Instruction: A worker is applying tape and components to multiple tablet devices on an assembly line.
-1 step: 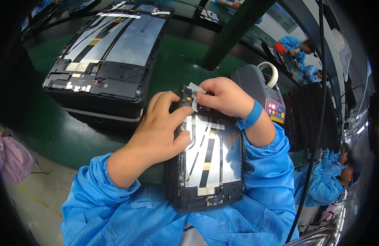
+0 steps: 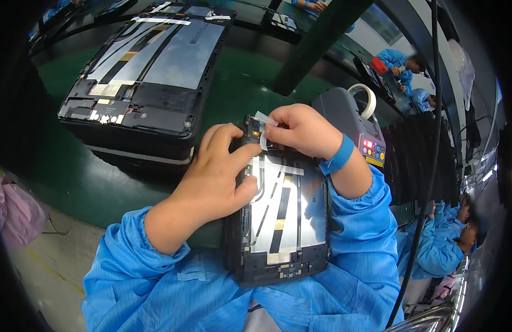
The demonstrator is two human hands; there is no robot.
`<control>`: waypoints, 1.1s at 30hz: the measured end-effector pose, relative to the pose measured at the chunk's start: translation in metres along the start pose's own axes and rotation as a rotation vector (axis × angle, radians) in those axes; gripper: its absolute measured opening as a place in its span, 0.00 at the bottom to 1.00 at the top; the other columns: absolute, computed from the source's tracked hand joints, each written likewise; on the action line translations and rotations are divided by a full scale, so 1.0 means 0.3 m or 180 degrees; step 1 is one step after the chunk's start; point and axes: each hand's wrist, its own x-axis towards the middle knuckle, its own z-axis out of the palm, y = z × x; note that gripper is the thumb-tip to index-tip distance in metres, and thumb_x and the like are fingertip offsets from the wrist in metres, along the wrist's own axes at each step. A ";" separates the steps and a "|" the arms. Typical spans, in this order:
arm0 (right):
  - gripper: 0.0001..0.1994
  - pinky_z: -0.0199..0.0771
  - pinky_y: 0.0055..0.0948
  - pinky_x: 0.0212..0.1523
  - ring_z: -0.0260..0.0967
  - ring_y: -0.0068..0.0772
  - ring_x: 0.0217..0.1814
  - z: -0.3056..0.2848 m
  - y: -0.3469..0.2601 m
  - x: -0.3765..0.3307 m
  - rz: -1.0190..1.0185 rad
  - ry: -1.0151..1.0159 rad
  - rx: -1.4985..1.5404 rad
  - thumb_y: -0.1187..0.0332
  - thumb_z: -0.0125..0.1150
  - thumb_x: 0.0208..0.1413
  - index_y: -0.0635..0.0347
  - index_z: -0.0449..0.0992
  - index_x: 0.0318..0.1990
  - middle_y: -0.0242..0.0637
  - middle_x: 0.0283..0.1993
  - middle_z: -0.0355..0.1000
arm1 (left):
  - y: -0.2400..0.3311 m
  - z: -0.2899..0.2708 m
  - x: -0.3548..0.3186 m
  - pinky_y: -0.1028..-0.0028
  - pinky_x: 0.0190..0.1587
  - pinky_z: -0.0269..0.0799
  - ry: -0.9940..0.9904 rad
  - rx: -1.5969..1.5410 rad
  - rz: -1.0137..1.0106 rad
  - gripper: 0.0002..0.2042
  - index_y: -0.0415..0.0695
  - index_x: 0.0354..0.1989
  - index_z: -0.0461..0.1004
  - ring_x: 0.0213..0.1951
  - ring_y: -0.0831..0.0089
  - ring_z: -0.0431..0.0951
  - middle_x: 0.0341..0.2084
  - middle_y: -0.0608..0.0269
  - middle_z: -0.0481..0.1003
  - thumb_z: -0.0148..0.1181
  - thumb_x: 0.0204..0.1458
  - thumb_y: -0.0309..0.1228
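**Right grip [image 2: 305,130] closed on a white strip [image 2: 264,118] at the far end of a coverless tablet-like device**

A white strip is pinched between thumb and fingers on the right, directly over the top end of the tablet-like device [image 2: 281,216], which is held near the middle of the view, its lower end against the blue smock [image 2: 211,301]. Its long axis is pointed away from the body, the far end leaning slightly left. White is seen on both sides of the pinching fingertips; whether one piece or two is held cannot be told. By the left grip [image 2: 209,174], fingers are kept apart: the device's left side is bordered by the thumb, and the index fingertip is placed just beside the strip's lower part. Of the two, the right is set nearer the strip. To the left on the green counter [image 2: 239,72], similar devices are piled in a stack [image 2: 137,94]; beyond the right wrist, a grey machine [image 2: 339,108] is placed, with a white ring [image 2: 371,105] on it.
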 end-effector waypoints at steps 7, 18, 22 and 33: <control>0.11 0.66 0.26 0.22 0.66 0.26 0.20 0.006 -0.019 0.026 0.0201 0.0108 -0.0428 0.65 0.60 0.49 0.68 0.76 0.29 0.37 0.19 0.70 | -0.004 0.005 -0.002 0.60 0.56 0.59 0.0030 -0.0017 -0.0003 0.21 0.41 0.46 0.72 0.54 0.49 0.61 0.48 0.46 0.62 0.56 0.38 0.28; 0.11 0.73 0.31 0.44 0.73 0.38 0.44 0.068 -0.009 -0.072 -0.0488 0.1144 0.0257 0.79 0.54 0.50 0.69 0.69 0.43 0.48 0.43 0.73 | -0.007 0.006 -0.004 0.58 0.55 0.61 -0.0069 0.0246 0.0055 0.21 0.42 0.47 0.70 0.55 0.49 0.59 0.48 0.46 0.61 0.55 0.42 0.32; 0.18 0.74 0.27 0.46 0.72 0.38 0.51 0.117 0.000 -0.126 -0.0502 0.0637 0.1116 0.84 0.45 0.50 0.67 0.63 0.51 0.48 0.50 0.72 | -0.005 0.011 -0.007 0.58 0.57 0.59 -0.0008 0.0267 0.0120 0.22 0.41 0.48 0.70 0.54 0.47 0.61 0.48 0.44 0.61 0.53 0.39 0.29; 0.17 0.75 0.30 0.40 0.74 0.39 0.43 0.123 -0.045 -0.163 -0.0522 0.1084 0.0635 0.79 0.53 0.49 0.64 0.66 0.49 0.47 0.47 0.73 | -0.003 0.013 -0.010 0.58 0.57 0.58 -0.0019 0.0282 0.0089 0.22 0.41 0.50 0.69 0.54 0.47 0.60 0.49 0.43 0.61 0.53 0.41 0.30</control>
